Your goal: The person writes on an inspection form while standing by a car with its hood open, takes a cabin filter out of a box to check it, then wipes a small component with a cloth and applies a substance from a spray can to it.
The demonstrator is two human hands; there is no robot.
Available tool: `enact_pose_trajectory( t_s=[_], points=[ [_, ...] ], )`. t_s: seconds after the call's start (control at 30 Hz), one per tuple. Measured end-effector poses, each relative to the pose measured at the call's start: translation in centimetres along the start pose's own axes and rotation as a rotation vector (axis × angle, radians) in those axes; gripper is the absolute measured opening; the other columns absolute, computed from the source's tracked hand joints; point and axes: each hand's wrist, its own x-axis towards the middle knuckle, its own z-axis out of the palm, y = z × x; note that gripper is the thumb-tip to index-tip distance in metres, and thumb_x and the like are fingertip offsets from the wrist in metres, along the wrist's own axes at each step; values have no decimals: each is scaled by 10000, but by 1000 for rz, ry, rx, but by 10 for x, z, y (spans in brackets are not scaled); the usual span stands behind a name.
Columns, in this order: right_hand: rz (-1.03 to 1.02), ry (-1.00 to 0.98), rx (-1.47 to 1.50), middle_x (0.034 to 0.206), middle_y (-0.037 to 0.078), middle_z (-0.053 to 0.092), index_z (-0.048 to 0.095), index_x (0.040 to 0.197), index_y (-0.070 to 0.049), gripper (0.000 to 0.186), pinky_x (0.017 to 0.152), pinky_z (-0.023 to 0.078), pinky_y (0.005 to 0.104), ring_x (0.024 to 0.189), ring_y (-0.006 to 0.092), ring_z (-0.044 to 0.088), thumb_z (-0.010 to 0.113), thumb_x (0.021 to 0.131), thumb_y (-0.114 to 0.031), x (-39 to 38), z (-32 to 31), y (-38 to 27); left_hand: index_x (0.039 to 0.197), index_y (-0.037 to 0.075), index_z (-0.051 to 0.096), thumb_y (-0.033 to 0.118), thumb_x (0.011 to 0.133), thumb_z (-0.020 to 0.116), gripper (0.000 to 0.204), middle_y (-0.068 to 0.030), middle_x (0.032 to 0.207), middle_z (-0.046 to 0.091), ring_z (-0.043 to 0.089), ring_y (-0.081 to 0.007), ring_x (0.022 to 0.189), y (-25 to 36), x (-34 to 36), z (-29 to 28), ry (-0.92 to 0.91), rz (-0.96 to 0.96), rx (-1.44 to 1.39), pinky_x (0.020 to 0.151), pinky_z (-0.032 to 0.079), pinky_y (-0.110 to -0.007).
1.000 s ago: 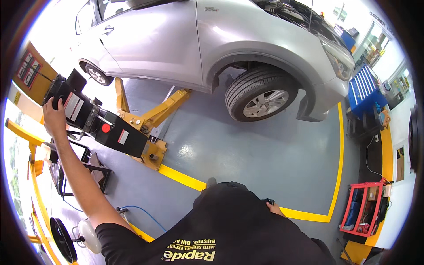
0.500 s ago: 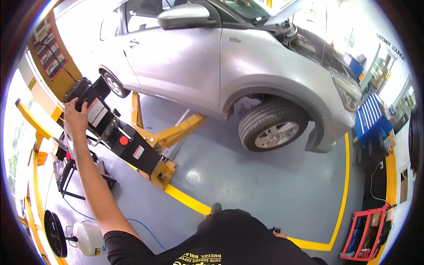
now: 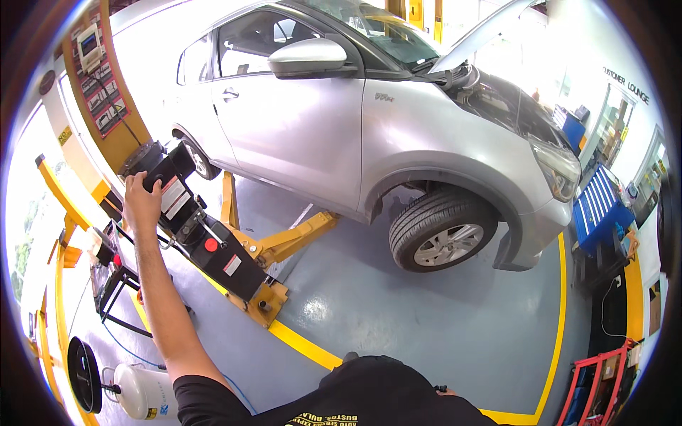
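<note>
My left hand (image 3: 144,195) grips the top of the black power unit (image 3: 229,257) on a yellow two-post lift, its thumb on the dark top part beside a white label. The unit has a red cap and metal fittings. Beside it, yellow lift arms (image 3: 305,233) reach under a silver car (image 3: 291,142) with its hood raised and front wheel (image 3: 444,234) showing. My right hand (image 3: 447,392) is low beside my dark shirt, mostly hidden, closed on a small dark object I cannot make out.
A blue tool chest (image 3: 597,209) and red cart (image 3: 590,376) stand along the right wall. At left are yellow equipment, a black metal stand (image 3: 121,298) and a white tank with a black funnel (image 3: 142,390). A yellow line (image 3: 312,343) borders the bay floor.
The view has tilted upward, so the car, lift and my left hand sit lower in the picture and more windshield shows. My left hand stays on the power unit; my right hand stays low.
</note>
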Motion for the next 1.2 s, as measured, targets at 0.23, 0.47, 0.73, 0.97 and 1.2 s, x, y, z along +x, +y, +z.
enact_pose_trajectory(
  t_s=[0.23,0.47,0.73,0.97,1.2],
  points=[
    [-26,205,-67,1146,219,719,605,1337,22,425,904,548,453,1044,342,707,635,1020,-259,-49,3,-54,1202,120,690,312,874,762,387,-77,1211,653,664,-322,1108,-6,-5,3,1,15,-4,906,550,-442],
    [-8,52,332,854,157,701,625,1215,42,315,519,542,408,604,263,673,652,1000,-186,-4,19,26,1194,23,677,266,896,756,393,-165,1165,653,637,-357,1114,-25,3,14,9,108,-37,979,515,-445],
    [-92,134,-118,948,213,745,677,1149,25,387,722,579,435,752,322,743,699,963,-313,-14,58,87,1197,43,678,282,907,754,384,-136,1188,660,655,-359,1105,-31,8,11,-4,108,17,945,529,-441],
    [-31,148,-194,813,168,749,689,1101,27,454,801,573,432,798,322,751,630,989,-410,-30,38,35,1236,20,647,260,939,714,388,-161,1213,639,637,-383,1139,-9,4,12,-39,82,-30,978,516,-449],
    [-20,284,425,778,174,714,657,1086,64,372,584,574,418,627,280,711,678,975,-290,26,27,-7,1341,19,605,242,957,657,447,-194,1362,575,524,-395,1322,-33,-13,26,77,102,85,1107,434,-479]
  ],
)
